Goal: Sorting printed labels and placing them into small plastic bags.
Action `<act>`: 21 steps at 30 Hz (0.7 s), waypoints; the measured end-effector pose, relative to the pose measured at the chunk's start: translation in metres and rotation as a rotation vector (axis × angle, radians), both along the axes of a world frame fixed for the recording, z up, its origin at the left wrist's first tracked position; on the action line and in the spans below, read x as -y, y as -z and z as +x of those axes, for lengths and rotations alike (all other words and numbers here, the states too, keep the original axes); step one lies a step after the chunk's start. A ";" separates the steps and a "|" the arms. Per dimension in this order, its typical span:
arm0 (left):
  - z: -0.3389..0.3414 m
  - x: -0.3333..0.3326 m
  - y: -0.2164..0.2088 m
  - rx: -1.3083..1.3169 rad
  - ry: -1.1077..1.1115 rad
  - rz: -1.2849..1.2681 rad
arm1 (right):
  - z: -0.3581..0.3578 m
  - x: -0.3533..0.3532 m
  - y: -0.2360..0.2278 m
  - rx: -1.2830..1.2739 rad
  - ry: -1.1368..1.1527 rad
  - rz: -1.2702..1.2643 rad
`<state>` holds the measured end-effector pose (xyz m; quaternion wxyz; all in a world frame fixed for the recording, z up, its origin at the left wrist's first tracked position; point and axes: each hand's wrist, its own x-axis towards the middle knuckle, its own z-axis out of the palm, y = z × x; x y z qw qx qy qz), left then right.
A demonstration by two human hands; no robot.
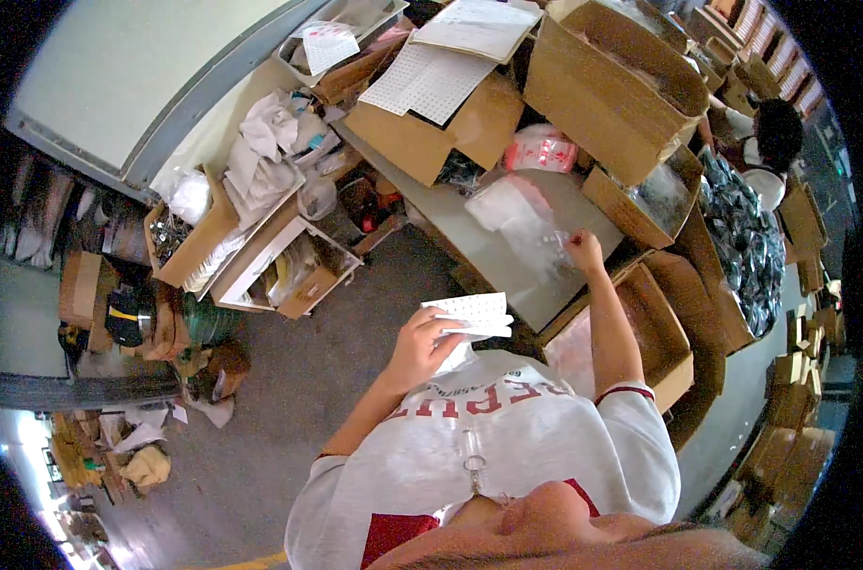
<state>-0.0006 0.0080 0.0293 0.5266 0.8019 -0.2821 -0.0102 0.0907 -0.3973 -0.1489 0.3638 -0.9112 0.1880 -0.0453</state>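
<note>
So the left hand [422, 344] is curled closed around some white printed cards [474, 309], thumb and fingers clamping one end, layers slightly fanned. The right hand [588, 252] is off ahead and to the right of that, fingers bunched together at the edge of the clear plastic bags [526, 214]; can't tell if there's any plastic pinched in there.

The bags lie just left of the right hand, on the grey table [531, 285]. Past them is a red-and-white packet [540, 152], and right beside that a big open carton [602, 104]. Nearer the body from the right hand there's another open box [664, 328].

Progress-wise, I'd call it midway through handling: cards picked up, none bagged that I can see, loose bags left on the table.
</note>
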 end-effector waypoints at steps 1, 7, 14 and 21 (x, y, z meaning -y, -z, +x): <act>0.000 0.002 0.000 0.001 0.006 0.000 | 0.005 -0.003 0.003 -0.108 0.000 -0.053; 0.003 0.004 -0.004 0.081 0.043 0.015 | 0.008 -0.022 0.000 -0.139 0.109 -0.134; 0.003 -0.002 0.005 0.089 -0.030 0.015 | -0.060 0.008 -0.103 -0.011 -0.050 0.538; 0.012 0.002 0.001 0.063 0.000 0.002 | -0.133 0.111 -0.102 -0.239 -0.295 0.485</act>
